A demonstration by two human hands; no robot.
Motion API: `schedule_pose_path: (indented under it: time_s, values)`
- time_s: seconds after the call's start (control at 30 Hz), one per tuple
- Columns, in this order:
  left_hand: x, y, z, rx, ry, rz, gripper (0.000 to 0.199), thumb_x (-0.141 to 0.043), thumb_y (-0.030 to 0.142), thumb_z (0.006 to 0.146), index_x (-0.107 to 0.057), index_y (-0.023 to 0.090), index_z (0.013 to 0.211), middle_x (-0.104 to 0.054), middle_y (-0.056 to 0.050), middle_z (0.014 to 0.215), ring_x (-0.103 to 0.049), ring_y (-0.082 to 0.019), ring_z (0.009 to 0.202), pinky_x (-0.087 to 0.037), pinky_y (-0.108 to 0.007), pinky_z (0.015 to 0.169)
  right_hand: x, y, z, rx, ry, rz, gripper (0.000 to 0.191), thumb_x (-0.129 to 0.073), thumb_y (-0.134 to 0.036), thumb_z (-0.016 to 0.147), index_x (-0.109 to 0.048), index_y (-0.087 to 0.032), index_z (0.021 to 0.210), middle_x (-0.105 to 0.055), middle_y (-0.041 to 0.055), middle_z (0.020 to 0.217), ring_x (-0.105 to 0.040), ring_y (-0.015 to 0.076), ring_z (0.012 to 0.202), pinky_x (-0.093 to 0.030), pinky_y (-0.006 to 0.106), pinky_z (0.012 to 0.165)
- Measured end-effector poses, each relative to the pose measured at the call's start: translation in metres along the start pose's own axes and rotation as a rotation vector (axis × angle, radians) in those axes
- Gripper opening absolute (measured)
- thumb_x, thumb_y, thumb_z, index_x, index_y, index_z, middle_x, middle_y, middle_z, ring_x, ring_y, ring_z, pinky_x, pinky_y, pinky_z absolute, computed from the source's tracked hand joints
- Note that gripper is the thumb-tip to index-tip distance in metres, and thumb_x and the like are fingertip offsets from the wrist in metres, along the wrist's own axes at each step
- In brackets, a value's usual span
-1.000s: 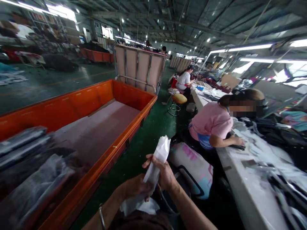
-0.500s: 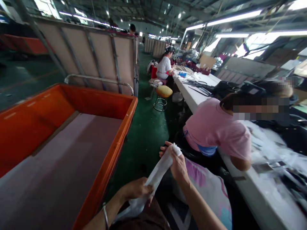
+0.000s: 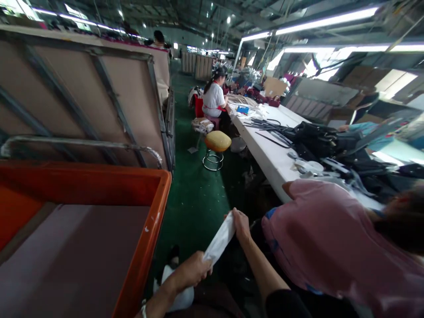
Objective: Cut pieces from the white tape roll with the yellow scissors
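Note:
A strip of thin white material, perhaps cloth or soft sheeting, is stretched at a slant between my two hands. My left hand grips its lower part in a closed fist. At the upper end, my right hand is closed around the strip's tip. Below my left wrist hangs more white material, partly hidden by my forearm; it looks like the strip's loose tail. Both hands are over the aisle, between the orange bin and a seated person in pink.
On the left stands a large orange bin, a metal-framed panel behind it. A person in pink sits close on my right at a long white table. Ahead in the aisle are a stool with a yellow cushion and a person in white.
My view has moved forward along the aisle, so the stool and panel look nearer. The strip is still in both hands, its upper end now inside my closed right hand. The person in pink leans differently.

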State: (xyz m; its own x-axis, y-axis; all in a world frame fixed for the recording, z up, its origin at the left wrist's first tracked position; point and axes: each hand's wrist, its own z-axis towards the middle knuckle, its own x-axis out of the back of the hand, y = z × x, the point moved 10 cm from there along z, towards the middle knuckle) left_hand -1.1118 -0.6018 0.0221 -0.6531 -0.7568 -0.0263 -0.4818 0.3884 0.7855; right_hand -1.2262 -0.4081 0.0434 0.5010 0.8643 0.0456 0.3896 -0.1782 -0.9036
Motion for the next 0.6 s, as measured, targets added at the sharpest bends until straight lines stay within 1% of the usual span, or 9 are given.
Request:
schedule_pose_path:
  time_s: [0.07, 0.1, 0.23, 0.3, 0.33, 0.4, 0.47, 0.53, 0.6]
  values:
    - [0.026, 0.015, 0.03, -0.032, -0.036, 0.022, 0.064, -0.043, 0.081, 0.071, -0.056, 0.018, 0.067, -0.041, 0.004, 0.051, -0.034, -0.011, 0.044, -0.025, -0.026, 0.045, 0.007, -0.023, 0.046, -0.01, 0.123, 0.02, 0.033, -0.067, -0.047, 0.076, -0.06, -0.015, 0.069, -0.067, 0.0064, 0.056, -0.062, 0.0188, 0.05, -0.049, 0.029, 0.051]
    - [0.04, 0.023, 0.044, -0.051, -0.06, 0.022, 0.064, -0.045, 0.081, 0.071, -0.056, 0.018, 0.067, -0.041, 0.004, 0.052, -0.034, -0.011, 0.045, -0.024, -0.026, 0.046, 0.021, -0.041, 0.066, -0.013, 0.209, 0.033, 0.032, -0.061, -0.045, 0.081, -0.058, -0.015, 0.07, -0.067, 0.0062, 0.055, -0.063, 0.0178, 0.051, -0.05, 0.028, 0.053]
    - [0.119, 0.065, 0.087, -0.072, -0.089, -0.17, 0.057, -0.051, 0.076, 0.07, -0.052, 0.019, 0.071, -0.033, 0.008, 0.051, -0.027, -0.008, 0.045, -0.021, -0.025, 0.045, 0.103, -0.117, 0.113, -0.023, 0.521, 0.042, 0.028, -0.038, -0.033, 0.095, -0.054, -0.016, 0.08, -0.062, 0.0032, 0.05, -0.06, 0.0142, 0.046, -0.05, 0.027, 0.056]
    - [0.159, 0.102, 0.11, -0.121, -0.114, -0.288, 0.052, -0.051, 0.072, 0.073, -0.05, 0.02, 0.076, -0.028, 0.01, 0.052, -0.021, -0.007, 0.045, -0.019, -0.024, 0.045, 0.129, -0.132, 0.123, -0.061, 0.574, -0.007, 0.026, -0.05, -0.037, 0.091, -0.057, -0.014, 0.079, -0.061, 0.0053, 0.049, -0.059, 0.0167, 0.044, -0.049, 0.03, 0.053]
    - [0.176, 0.125, 0.122, -0.164, -0.144, -0.319, 0.05, -0.051, 0.069, 0.075, -0.05, 0.019, 0.078, -0.028, 0.01, 0.052, -0.02, -0.007, 0.045, -0.018, -0.023, 0.045, 0.132, -0.129, 0.129, -0.115, 0.54, -0.059, 0.028, -0.057, -0.039, 0.088, -0.06, -0.013, 0.079, -0.062, 0.0075, 0.051, -0.06, 0.0181, 0.044, -0.05, 0.031, 0.053]
    - [0.199, 0.169, 0.151, -0.228, -0.209, -0.333, 0.044, -0.054, 0.062, 0.078, -0.052, 0.018, 0.082, -0.029, 0.011, 0.053, -0.019, -0.006, 0.045, -0.018, -0.023, 0.045, 0.114, -0.104, 0.142, -0.256, 0.382, -0.156, 0.032, -0.064, -0.042, 0.083, -0.064, -0.01, 0.083, -0.069, 0.0126, 0.062, -0.064, 0.0199, 0.049, -0.051, 0.032, 0.056]
    - [0.21, 0.206, 0.185, -0.246, -0.259, -0.311, 0.041, -0.055, 0.057, 0.079, -0.055, 0.016, 0.086, -0.03, 0.011, 0.053, -0.02, -0.006, 0.044, -0.019, -0.023, 0.045, 0.069, -0.07, 0.154, -0.393, 0.139, -0.202, 0.041, -0.065, -0.048, 0.082, -0.067, -0.01, 0.096, -0.074, 0.0162, 0.084, -0.07, 0.0208, 0.063, -0.054, 0.034, 0.067]
    - [0.213, 0.236, 0.222, -0.251, -0.29, -0.259, 0.043, -0.054, 0.056, 0.081, -0.058, 0.015, 0.088, -0.032, 0.01, 0.052, -0.022, -0.006, 0.044, -0.02, -0.023, 0.044, 0.006, -0.05, 0.166, -0.464, -0.15, -0.181, 0.059, -0.066, -0.061, 0.078, -0.066, -0.012, 0.109, -0.071, 0.0196, 0.108, -0.072, 0.0255, 0.088, -0.052, 0.041, 0.086]
    - [0.209, 0.265, 0.26, -0.282, -0.307, -0.172, 0.045, -0.052, 0.057, 0.082, -0.061, 0.013, 0.087, -0.037, 0.009, 0.05, -0.026, -0.007, 0.043, -0.022, -0.023, 0.043, -0.067, -0.064, 0.184, -0.37, -0.484, -0.087, 0.072, -0.061, -0.07, 0.077, -0.064, -0.011, 0.119, -0.065, 0.0217, 0.124, -0.061, 0.0295, 0.118, -0.042, 0.046, 0.104]
